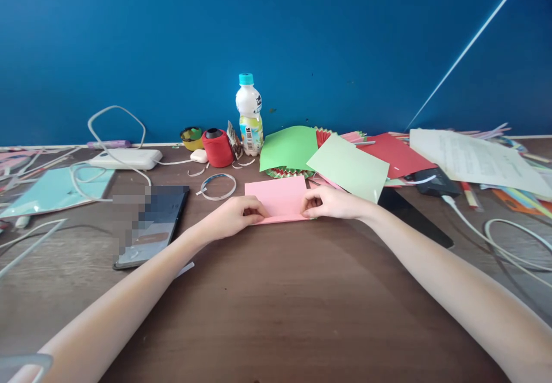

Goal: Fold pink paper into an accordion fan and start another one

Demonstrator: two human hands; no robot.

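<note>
Bare forearms [125, 302] reach in; left hand [239, 217] and right hand [330, 202] pinch pink paper [281, 196] near both ends, probably keeping it straight

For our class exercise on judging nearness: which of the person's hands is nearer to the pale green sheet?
Right. The right hand is on the near side of the pale green sheet; the left hand is farther away, at the left end of the pink paper.
</note>
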